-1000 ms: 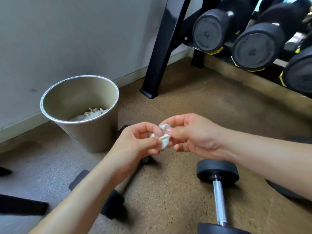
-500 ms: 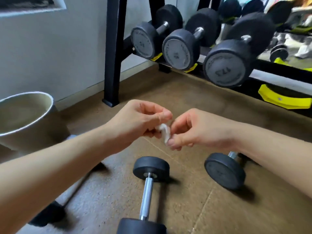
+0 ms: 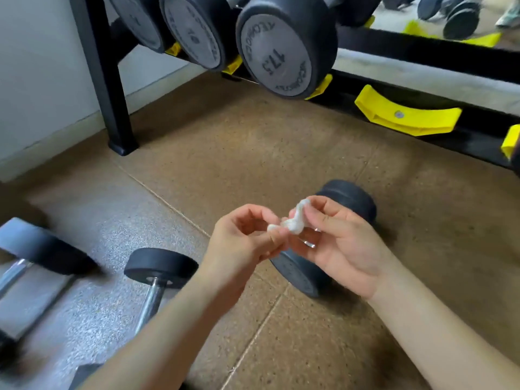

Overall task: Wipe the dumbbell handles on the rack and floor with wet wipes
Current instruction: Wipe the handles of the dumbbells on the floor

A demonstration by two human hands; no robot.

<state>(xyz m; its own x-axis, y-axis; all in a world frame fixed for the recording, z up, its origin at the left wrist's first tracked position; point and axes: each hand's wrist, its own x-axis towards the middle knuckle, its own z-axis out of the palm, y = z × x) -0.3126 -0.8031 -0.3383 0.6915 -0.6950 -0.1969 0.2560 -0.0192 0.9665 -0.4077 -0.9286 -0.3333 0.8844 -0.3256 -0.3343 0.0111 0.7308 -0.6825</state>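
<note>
Now, wipe: a small, twisted white wet wipe (image 3: 292,222) is stretched between my two hands, just above the floor dumbbell (image 3: 351,198) lying right behind them.
Left hand: my left hand (image 3: 242,243) has its fingers (image 3: 277,237) clamped on the wipe's near-left end.
Right hand: my right hand (image 3: 340,243) pinches the far-right end, fingers (image 3: 318,212) curled round it.
Handle: the handle (image 3: 309,244) is mostly hidden behind my hands; only a glint of chrome shows.
Risk, wipe: it is wadded tight, so I judge it may tear or slip free and drop onto the floor (image 3: 253,150) if I pull it open.
Risk, dumbbell: its heads are round, so a hard rub could roll it.
Risk, rack: the 17.5 dumbbell (image 3: 278,54) overhangs at the far side, and reaching under it could knock my knuckles.
</note>
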